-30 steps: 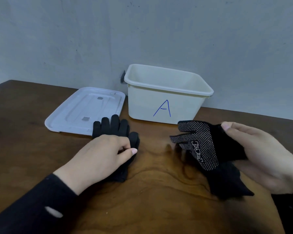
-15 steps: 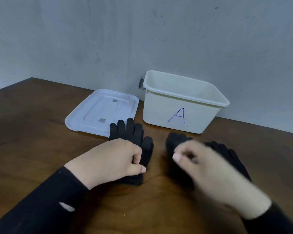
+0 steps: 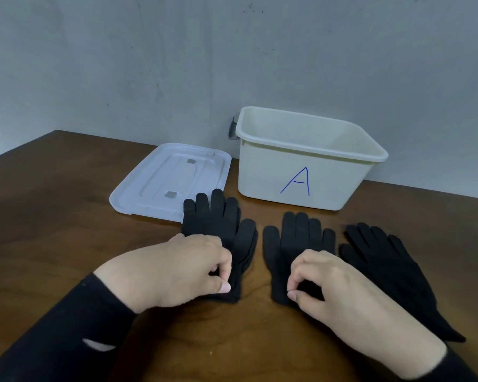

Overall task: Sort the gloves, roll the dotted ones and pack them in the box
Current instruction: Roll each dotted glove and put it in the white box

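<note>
Left hand (image 3: 174, 271): pinching left glove stack (image 3: 221, 230)
Right hand (image 3: 340, 288): pinching middle glove (image 3: 295, 244)
Box (image 3: 301, 172): twelve o'clock, open
Lid (image 3: 171, 177): ten o'clock

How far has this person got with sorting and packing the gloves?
Early days. Done: the lid is off and the gloves lie flat in three spots on the table. In hand: the left hand pinches the left stack, and the right hand pinches the middle glove; the right glove lies untouched. Left: nothing is rolled, and the box shows no gloves inside.
</note>
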`<act>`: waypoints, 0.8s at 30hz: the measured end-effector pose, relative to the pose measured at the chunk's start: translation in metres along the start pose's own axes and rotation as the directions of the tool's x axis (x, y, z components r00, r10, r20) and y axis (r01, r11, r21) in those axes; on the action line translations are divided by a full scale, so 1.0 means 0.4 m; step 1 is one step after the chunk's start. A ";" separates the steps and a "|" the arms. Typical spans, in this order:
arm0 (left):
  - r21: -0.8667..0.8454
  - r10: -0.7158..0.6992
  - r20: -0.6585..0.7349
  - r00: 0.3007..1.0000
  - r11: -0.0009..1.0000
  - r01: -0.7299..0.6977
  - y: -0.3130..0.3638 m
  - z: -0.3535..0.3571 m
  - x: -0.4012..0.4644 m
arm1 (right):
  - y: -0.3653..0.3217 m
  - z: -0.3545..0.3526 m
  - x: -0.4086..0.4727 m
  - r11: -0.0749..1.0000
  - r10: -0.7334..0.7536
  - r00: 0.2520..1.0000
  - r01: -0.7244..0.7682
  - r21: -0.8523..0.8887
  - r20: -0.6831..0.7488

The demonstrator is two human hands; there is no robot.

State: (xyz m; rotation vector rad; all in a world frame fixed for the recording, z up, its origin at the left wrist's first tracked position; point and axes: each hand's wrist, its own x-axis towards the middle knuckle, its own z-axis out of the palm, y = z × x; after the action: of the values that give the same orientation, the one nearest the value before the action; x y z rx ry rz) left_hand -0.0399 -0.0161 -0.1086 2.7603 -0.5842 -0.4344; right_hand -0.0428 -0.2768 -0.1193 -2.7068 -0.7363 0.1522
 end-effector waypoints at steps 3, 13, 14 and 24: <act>0.034 -0.002 -0.008 1.000 0.999 0.003 0.007 0.006 0.004 | 0.000 -0.003 -0.002 1.000 -0.009 1.000 0.009 0.013 0.023; -0.493 -0.206 -0.550 0.810 0.862 -0.116 0.049 -0.021 0.012 | -0.040 0.004 -0.013 0.973 0.082 0.980 -0.040 0.227 -0.182; -0.527 -0.221 -0.579 0.785 0.836 -0.153 0.068 -0.013 0.014 | -0.051 0.007 -0.012 0.954 0.102 0.972 -0.034 0.299 -0.214; -0.587 -0.010 -0.609 0.793 0.679 -0.442 0.142 0.078 0.039 | -0.080 0.022 -0.004 0.799 0.257 0.899 0.009 0.601 -0.355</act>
State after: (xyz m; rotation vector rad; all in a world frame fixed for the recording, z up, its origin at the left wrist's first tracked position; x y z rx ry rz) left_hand -0.0569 -0.0794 -0.1217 1.8673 -0.4577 0.2209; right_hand -0.0610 -0.2490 -0.1165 -2.0697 -0.2976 -0.1540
